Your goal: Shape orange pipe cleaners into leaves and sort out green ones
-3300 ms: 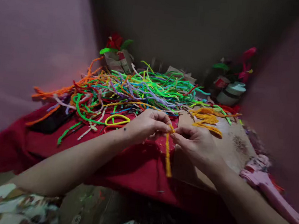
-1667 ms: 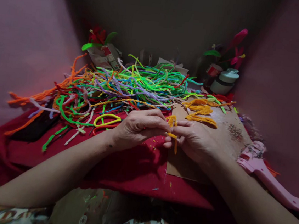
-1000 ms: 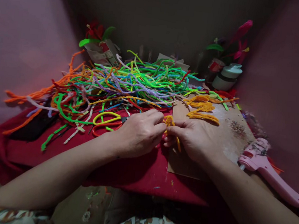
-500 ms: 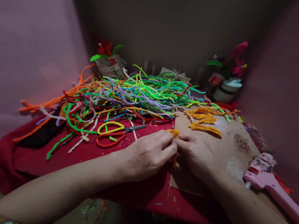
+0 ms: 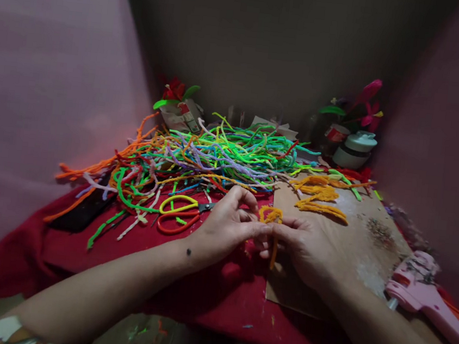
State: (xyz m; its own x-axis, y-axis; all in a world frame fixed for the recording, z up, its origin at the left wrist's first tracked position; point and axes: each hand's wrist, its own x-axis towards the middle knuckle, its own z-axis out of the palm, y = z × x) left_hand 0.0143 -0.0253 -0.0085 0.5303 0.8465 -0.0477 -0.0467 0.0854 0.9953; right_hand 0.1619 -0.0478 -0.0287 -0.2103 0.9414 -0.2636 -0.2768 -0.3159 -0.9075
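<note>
Between my two hands is an orange-yellow pipe cleaner [image 5: 271, 215], bent into a loop with a straight end hanging below. My left hand [image 5: 234, 222] pinches at the lower left of the loop, thumb stretched toward the right hand. The thumb and fingers of my right hand [image 5: 304, 243] are closed on the pipe cleaner just under the loop. Some bent orange-yellow pipe cleaners [image 5: 321, 195] lie on the brown board [image 5: 356, 218] beyond the right hand. Scissors [image 5: 178, 215] with one yellow and one red handle rest left of my left hand, their tips hidden behind it.
A large heap of many-coloured pipe cleaners [image 5: 223, 155] covers the back of the red cloth [image 5: 200, 295]. A pink glue gun [image 5: 422, 291] lies at the right. Behind stand a white-lidded jar [image 5: 355, 151] and flowers in pots [image 5: 180, 113].
My left hand has turned and its fingers have opened out from a tighter grip, so the loop now shows more. The whole view has shifted slightly.
</note>
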